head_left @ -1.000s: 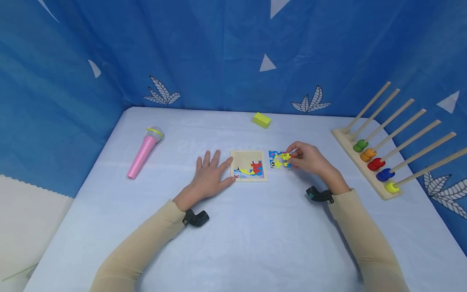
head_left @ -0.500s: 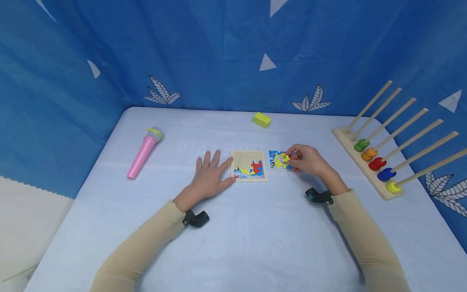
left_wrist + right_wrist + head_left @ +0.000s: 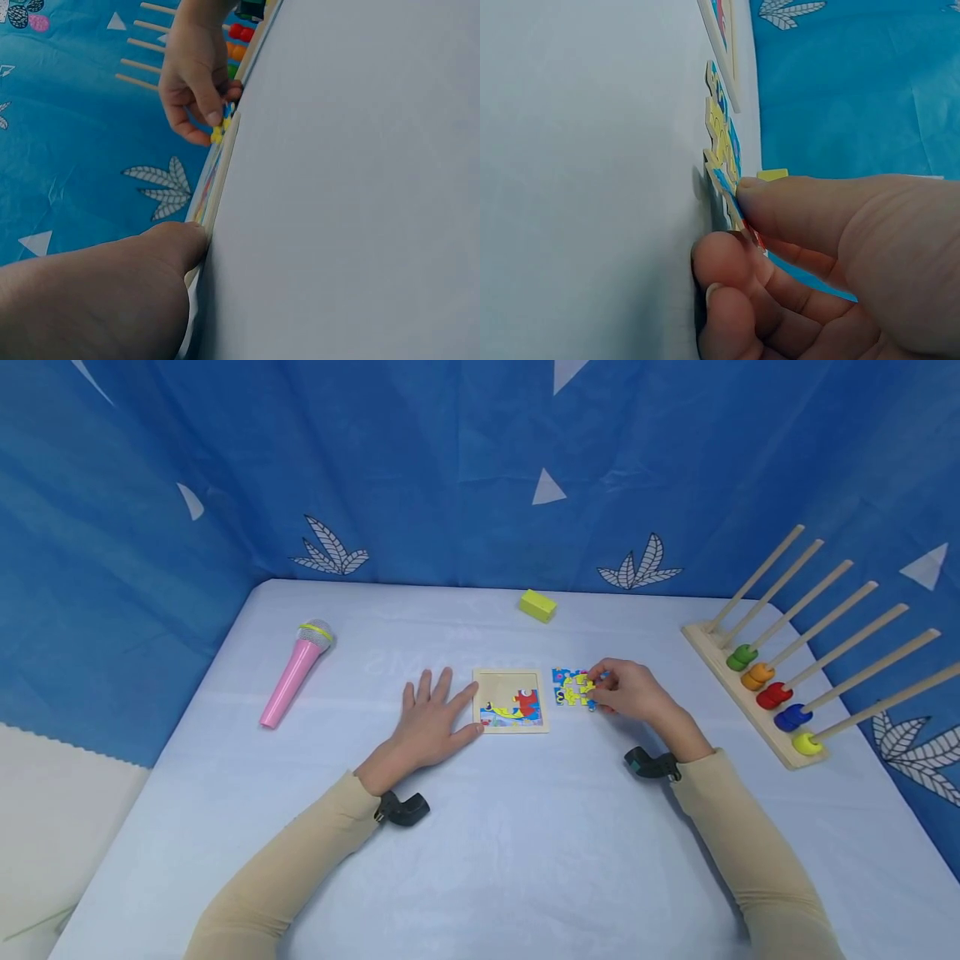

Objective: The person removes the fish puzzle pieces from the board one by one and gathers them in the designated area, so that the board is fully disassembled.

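Observation:
My left hand (image 3: 427, 727) lies on the table with fingers spread. Its thumb and index finger touch the left edge of a small wooden puzzle tray (image 3: 507, 672). Assembled pieces with red, yellow and blue print (image 3: 517, 714) fill the tray's lower part; bare wood shows above. Right of the tray lies a cluster of yellow and blue jigsaw pieces (image 3: 567, 693). Over the cluster's right side, my right hand (image 3: 633, 689) pinches a jigsaw piece (image 3: 724, 182) between thumb and fingers. That piece is tilted up off the table in the right wrist view, and the fingers partly hide it.
A pink toy microphone (image 3: 288, 685) lies at the left. Near the back edge sits a yellow-green block (image 3: 537, 606). A wooden peg rack (image 3: 750, 702) with coloured beads stands at the right. Blue cloth (image 3: 450, 477) hangs behind the white table (image 3: 487, 843).
My right hand has shifted slightly down and left over the loose pieces, its fingers still pinching. The left hand stays in place at the tray.

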{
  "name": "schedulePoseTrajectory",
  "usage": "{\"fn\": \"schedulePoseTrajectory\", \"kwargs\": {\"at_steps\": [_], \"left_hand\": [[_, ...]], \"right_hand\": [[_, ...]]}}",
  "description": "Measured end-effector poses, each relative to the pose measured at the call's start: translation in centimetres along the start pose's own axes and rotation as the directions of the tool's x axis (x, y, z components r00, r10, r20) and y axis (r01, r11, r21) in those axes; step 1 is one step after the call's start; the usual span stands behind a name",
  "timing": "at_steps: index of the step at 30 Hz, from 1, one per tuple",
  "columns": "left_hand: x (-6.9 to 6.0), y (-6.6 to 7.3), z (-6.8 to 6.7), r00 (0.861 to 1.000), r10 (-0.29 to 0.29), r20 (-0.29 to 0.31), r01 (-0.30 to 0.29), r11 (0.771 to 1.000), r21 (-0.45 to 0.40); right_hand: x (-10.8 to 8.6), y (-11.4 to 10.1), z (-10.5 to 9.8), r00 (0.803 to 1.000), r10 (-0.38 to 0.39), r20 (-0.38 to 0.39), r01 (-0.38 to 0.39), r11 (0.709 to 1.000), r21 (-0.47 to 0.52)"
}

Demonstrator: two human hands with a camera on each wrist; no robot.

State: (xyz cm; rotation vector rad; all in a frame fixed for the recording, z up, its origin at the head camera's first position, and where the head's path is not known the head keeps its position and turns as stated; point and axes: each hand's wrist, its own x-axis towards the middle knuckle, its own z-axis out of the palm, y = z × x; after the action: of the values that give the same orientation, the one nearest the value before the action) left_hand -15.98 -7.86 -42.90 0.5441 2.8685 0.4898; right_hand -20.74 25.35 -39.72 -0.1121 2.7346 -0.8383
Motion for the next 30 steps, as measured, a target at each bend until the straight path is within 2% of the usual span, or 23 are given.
{"fn": "schedulePoseTrajectory", "kwargs": {"at_steps": [11, 23, 30], "left_hand": [[-0.17, -0.01, 0.04, 1.0, 0.003, -0.003, -0.003, 1.0, -0.015], [-0.14, 0.0, -0.05, 1.0, 0.003, -0.006, -0.003, 1.0, -0.021], [-0.12, 0.01, -0.07, 1.0, 0.006, -0.012, -0.007, 1.0, -0.013]], "right_hand": [[-0.01, -0.04, 0.16, 1.0, 0.0, -0.004, 0.0, 1.0, -0.018], [-0.3, -0.26, 0.19, 0.999, -0.045, -0.007, 0.045, 0.997, -0.061], [-0.37, -0.27, 0.27, 0.999, -0.039, -0.025, 0.037, 0.995, -0.089]]}}
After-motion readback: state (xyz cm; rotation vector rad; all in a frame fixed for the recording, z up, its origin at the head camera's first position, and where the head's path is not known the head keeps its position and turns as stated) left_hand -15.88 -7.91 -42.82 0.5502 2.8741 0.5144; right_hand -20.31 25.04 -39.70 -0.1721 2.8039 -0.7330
